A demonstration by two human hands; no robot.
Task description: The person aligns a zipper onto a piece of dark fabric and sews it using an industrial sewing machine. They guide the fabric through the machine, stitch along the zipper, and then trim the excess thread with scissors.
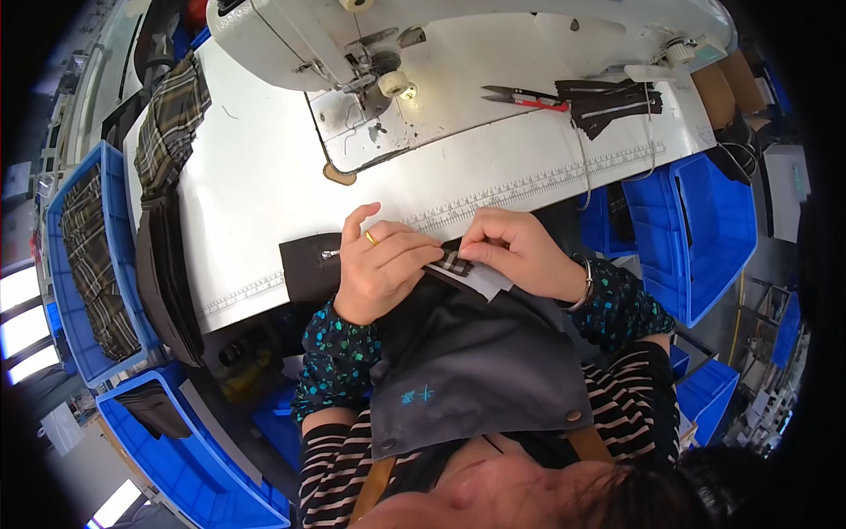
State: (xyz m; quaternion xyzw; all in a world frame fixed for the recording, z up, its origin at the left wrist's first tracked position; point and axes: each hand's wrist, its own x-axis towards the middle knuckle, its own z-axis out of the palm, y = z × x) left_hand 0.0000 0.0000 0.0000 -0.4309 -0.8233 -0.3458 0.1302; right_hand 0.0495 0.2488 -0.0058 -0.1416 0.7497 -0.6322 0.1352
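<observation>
A dark brown fabric piece (304, 269) with a metal zipper pull (330, 254) lies at the table's front edge, partly over my lap. My left hand (381, 271) presses on it, fingers bent over the cloth and the index finger lifted. Between my hands a checked lining (453, 262) shows at the piece's edge, with a white backing (487, 281) sticking out below. My right hand (520, 251) pinches that checked edge between thumb and fingers. How the layers join beneath my fingers is hidden.
Ahead stands a white sewing machine (476, 26). Red-handled scissors (526, 99) and dark zipper strips (608, 104) lie at right. A ruler strip (520, 187) follows the table edge. Checked cloth (172, 128) and dark panels (167, 273) hang at left. Blue bins (696, 238) flank the table.
</observation>
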